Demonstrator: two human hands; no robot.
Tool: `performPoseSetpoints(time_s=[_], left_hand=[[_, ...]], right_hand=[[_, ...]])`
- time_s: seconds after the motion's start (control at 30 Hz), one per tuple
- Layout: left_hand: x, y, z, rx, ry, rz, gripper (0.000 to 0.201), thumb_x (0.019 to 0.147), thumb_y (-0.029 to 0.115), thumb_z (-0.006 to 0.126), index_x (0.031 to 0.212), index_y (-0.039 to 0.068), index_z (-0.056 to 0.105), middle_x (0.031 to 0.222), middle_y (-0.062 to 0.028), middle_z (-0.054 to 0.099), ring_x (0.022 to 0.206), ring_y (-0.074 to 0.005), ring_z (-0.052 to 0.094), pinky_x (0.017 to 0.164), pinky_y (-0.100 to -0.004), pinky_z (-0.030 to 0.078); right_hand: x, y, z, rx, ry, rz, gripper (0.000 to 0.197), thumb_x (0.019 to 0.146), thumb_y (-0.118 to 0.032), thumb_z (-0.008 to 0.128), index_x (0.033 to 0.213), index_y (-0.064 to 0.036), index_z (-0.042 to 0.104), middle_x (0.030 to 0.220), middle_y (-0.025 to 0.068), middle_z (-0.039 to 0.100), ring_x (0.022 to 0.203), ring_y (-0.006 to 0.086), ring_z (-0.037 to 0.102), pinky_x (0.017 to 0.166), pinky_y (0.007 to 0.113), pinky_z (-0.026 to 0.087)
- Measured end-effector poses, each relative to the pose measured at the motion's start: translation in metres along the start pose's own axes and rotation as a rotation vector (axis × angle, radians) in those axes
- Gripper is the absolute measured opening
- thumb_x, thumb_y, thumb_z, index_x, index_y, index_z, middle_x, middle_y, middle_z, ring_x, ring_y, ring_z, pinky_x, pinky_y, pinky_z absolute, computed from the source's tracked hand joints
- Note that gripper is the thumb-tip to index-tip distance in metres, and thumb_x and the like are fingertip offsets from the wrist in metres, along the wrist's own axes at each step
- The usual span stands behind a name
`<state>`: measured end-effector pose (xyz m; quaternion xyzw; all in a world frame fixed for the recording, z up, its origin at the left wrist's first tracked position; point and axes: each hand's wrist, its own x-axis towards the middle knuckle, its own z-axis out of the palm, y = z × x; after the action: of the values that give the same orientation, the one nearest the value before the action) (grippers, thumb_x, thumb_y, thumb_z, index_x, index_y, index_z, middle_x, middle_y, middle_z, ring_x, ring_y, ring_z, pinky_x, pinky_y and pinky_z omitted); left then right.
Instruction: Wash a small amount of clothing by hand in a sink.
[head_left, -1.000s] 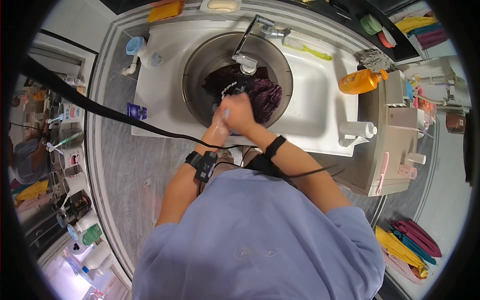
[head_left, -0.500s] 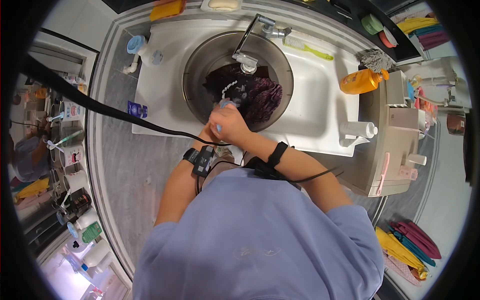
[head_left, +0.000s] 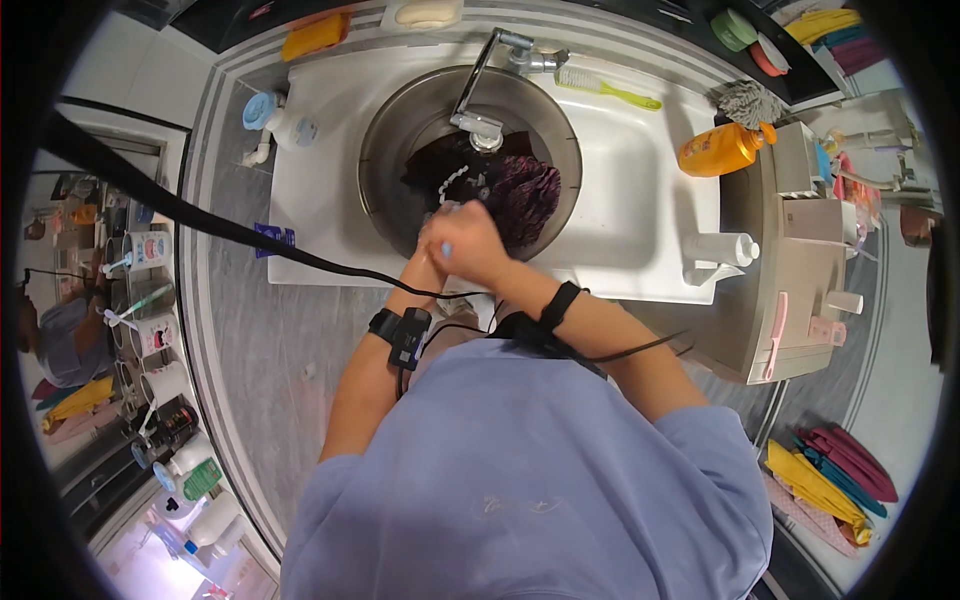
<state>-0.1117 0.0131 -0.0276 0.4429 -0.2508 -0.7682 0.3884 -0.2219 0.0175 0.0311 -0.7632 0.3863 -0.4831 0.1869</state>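
My right hand (head_left: pixel 472 245) is closed in a fist over the near rim of the steel basin (head_left: pixel 374 200). Small bits of a light-blue thing (head_left: pixel 446 249) show at its fingers; its kind is hidden. My left hand (head_left: pixel 427 258) lies against the right, its fingers mostly covered and smeared. Beyond both hands, dark purple cloth (head_left: pixel 527 200) rests bunched in the basin. A wavy white strip (head_left: pixel 450 182) lies on its darker part. Above the cloth hangs the spout of the chrome faucet (head_left: pixel 478 125).
The basin stands in a white sink (head_left: pixel 625 215). A green brush (head_left: pixel 605 88) lies behind it. To the right are an orange pump bottle (head_left: pixel 718 150) and a white bottle (head_left: pixel 722 248). A black cable (head_left: pixel 200 215) crosses from the left toward my left wrist.
Both hands stay together at the near rim, with the right fist slightly shifted and turned. The whole view has moved a little; the cloth and white strip look the same.
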Motion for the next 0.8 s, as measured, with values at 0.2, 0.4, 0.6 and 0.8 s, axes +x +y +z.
performPoseSetpoints(time_s=[0.2, 0.4, 0.6, 0.8], left_hand=[[0.004, -0.003, 0.01, -0.408, 0.038, -0.286, 0.031, 0.095, 0.027, 0.049, 0.118, 0.007, 0.053, 0.114, -0.0072, 0.06, 0.104, -0.0225, 0.06, 0.088, -0.0384, 0.05], [-0.003, 0.014, 0.03, -0.459, 0.101, -0.263, 0.03, 0.094, 0.029, 0.051, 0.115, 0.008, 0.054, 0.11, -0.0067, 0.061, 0.099, -0.0223, 0.061, 0.086, -0.0383, 0.051], [-0.009, 0.004, -0.028, 0.437, -0.183, 0.272, 0.027, 0.094, 0.029, 0.051, 0.111, 0.008, 0.055, 0.107, -0.0064, 0.062, 0.096, -0.0214, 0.062, 0.084, -0.0384, 0.051], [0.004, 0.009, 0.006, -0.34, 0.048, -0.3, 0.027, 0.092, 0.028, 0.054, 0.111, 0.009, 0.055, 0.105, -0.0069, 0.062, 0.098, -0.0214, 0.062, 0.083, -0.0385, 0.052]], right_hand=[[0.004, 0.039, -0.002, -0.207, 0.026, 0.194, 0.011, 0.065, -0.012, 0.064, 0.068, -0.0118, 0.053, 0.062, 0.0062, 0.058, 0.061, 0.0265, 0.057, 0.064, 0.038, 0.039], [0.01, 0.04, -0.008, -0.272, 0.107, 0.241, 0.016, 0.064, -0.011, 0.066, 0.066, -0.0107, 0.05, 0.06, 0.0077, 0.056, 0.061, 0.0284, 0.056, 0.065, 0.038, 0.039], [0.003, -0.015, 0.015, -0.078, -0.06, -0.08, 0.014, 0.062, -0.015, 0.064, 0.067, -0.0118, 0.051, 0.064, 0.0058, 0.057, 0.062, 0.026, 0.057, 0.064, 0.038, 0.038], [0.013, 0.03, 0.001, -0.335, 0.025, 0.16, 0.014, 0.065, -0.014, 0.062, 0.068, -0.0115, 0.049, 0.064, 0.0046, 0.057, 0.065, 0.0235, 0.059, 0.065, 0.037, 0.038]])
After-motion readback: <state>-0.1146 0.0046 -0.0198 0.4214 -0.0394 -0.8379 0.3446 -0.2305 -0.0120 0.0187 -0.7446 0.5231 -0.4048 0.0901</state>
